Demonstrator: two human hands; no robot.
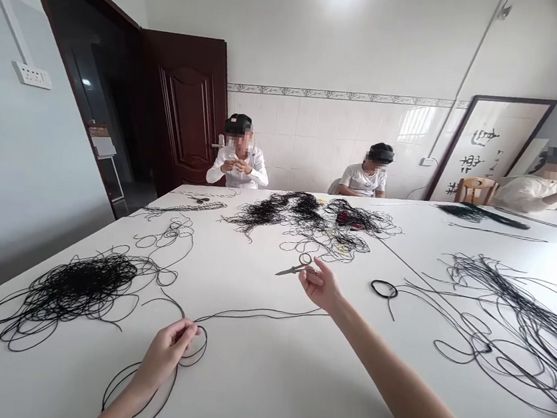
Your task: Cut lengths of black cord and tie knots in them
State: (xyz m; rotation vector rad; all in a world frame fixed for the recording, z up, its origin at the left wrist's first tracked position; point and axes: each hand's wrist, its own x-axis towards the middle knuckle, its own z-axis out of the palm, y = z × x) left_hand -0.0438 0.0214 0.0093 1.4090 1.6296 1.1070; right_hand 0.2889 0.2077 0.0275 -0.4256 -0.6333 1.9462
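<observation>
My left hand (pixel 169 347) is over the near part of the table, thumb and fingers pinched on a thin black cord (pixel 200 346). The cord loops below the wrist, and two strands run right from the fingers toward my right forearm. Farther forward, my right hand (pixel 318 286) has its fingers curled at the handles of small metal scissors (pixel 292 270), with the index finger stretched out. The scissors' blades point left, and one ring handle shows above the fingers; the other is partly hidden by them.
A tangled heap of black cord (pixel 86 281) lies at the left. More cord bundles (pixel 268 211) spread across the far middle, with red-handled scissors (pixel 350 222) among them. Long cords (pixel 514 296) cover the right side, near a small coil (pixel 384 289). Several people sit across the white table (pixel 249 380).
</observation>
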